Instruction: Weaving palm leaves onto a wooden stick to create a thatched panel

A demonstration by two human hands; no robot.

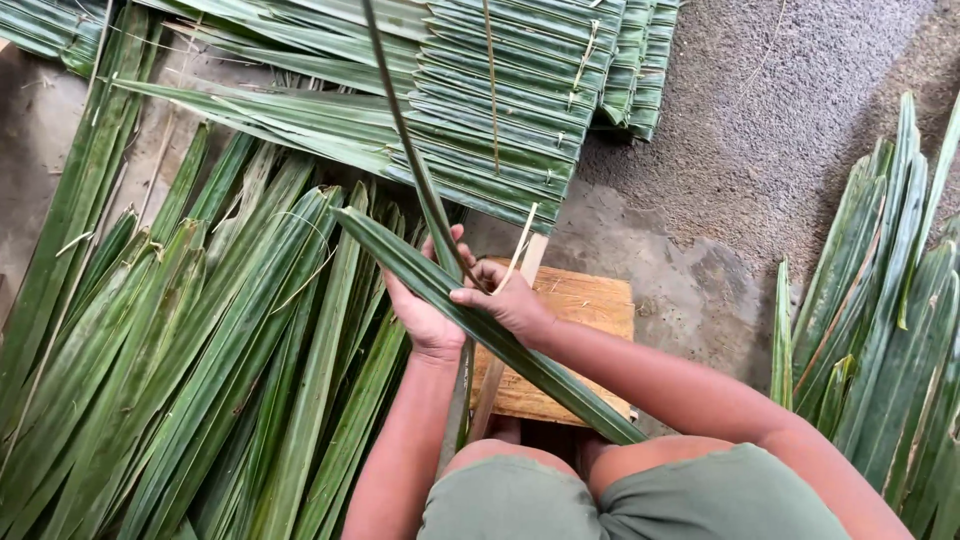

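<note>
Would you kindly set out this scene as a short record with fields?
Setting: rough concrete floor, seen from above
Left hand: under a long folded green palm leaf, gripping it
Right hand: on top of that same leaf, fingers pinching it
Also between the hands: a thin upright leaf strip
Below the hands: wooden block
Ahead: stitched leaf panel
Left: pile of loose leaves
Right: more leaves

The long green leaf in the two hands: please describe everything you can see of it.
The long green leaf is a narrow palm-like blade, folded lengthwise, glossy with fine parallel ribs. It lies diagonally, its pointed tip up left and its other end down right near the knee. The left hand grips it from below, the right hand presses on it from above. It crosses over the wooden stool and a thin upright leaf strip.
</note>
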